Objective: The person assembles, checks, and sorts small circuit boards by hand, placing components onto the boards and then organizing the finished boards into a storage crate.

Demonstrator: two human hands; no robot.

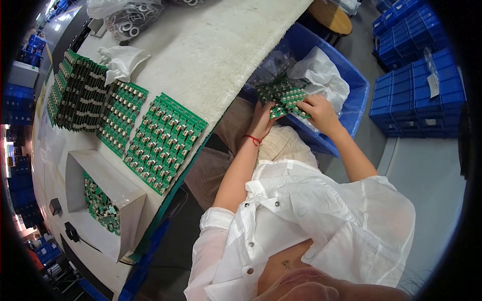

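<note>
Over the near edge of a blue bin, both my hands grip a green circuit board panel dotted with rows of pale components. My left hand, with a red cord at its wrist, is closed on the panel's left side. On the right side, the fingers of my right hand are closed at its edge. Dark green boards lie just beyond, partly hidden by the panel. Crumpled white plastic fills the bin's far right part.
On the pale table at left lie two flat circuit board panels, the nearer one along the table edge, beside a stack of upright panels. An open box holds small boards. Blue crates stand at right; a round stool is behind.
</note>
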